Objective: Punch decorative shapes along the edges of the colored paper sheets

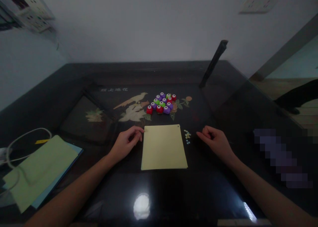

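A square sheet of pale yellow paper (164, 147) lies flat in front of me, a small dark spot at its top right corner. My left hand (128, 139) rests at its left edge, fingers loosely bent and apart, the index fingertip touching or nearly touching the paper. Tiny flower-like paper cutouts (187, 136) are scattered just right of the sheet. Beyond them rests my right hand (213, 139), empty, its fingers loosely curled and one digit stretched toward the cutouts. Behind the sheet stands a cluster of small red, purple and green craft punches (161, 103) with white tops.
More green and blue paper sheets (43, 167) lie at the left, with a white cable (27, 131) across them. A dark upright bar (213, 64) rises at the back right of the glossy black table (164, 197). A person's dark-clad leg (298, 94) shows at the right.
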### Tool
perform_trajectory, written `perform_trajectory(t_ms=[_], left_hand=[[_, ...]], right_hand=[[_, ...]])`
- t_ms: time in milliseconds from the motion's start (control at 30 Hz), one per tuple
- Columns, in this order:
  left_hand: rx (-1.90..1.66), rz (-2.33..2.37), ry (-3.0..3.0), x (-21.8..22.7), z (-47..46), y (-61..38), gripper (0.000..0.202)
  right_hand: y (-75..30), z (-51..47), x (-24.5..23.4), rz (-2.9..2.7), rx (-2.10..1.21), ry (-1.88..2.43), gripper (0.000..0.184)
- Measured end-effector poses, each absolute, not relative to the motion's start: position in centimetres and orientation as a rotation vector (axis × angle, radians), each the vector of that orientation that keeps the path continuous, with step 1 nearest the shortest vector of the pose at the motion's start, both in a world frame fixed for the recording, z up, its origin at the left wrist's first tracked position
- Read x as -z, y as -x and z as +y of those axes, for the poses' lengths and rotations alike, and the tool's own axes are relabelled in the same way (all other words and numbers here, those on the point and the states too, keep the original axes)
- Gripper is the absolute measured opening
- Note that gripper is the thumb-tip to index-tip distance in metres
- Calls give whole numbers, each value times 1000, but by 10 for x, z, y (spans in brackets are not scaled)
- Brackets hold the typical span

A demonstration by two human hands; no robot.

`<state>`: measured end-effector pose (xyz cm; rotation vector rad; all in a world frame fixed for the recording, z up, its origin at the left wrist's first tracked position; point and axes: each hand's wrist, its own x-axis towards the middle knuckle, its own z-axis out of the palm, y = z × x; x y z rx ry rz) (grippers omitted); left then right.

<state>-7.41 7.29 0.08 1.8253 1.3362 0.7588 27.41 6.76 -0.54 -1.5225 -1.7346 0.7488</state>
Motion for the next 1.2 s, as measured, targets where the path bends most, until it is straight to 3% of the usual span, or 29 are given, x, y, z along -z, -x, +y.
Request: perform_trajectory(t_ms=[467,867,1033,1200], left_hand=[[-671,1382,-2024,2,77,71,22],[-219,1457,-2522,-14,109,55,55],[-208,1420,-2485,-12,113,57,44],[-270,1429,-2488,-12,111,58,48]], right_hand=[[-268,70,7,-1792,-707,1488,38],[-267,73,12,-1823,-661,1486,37],[-267,73,11,-1827,-650,1500,37],[-268,73,11,-1819,-636,1521,37]])
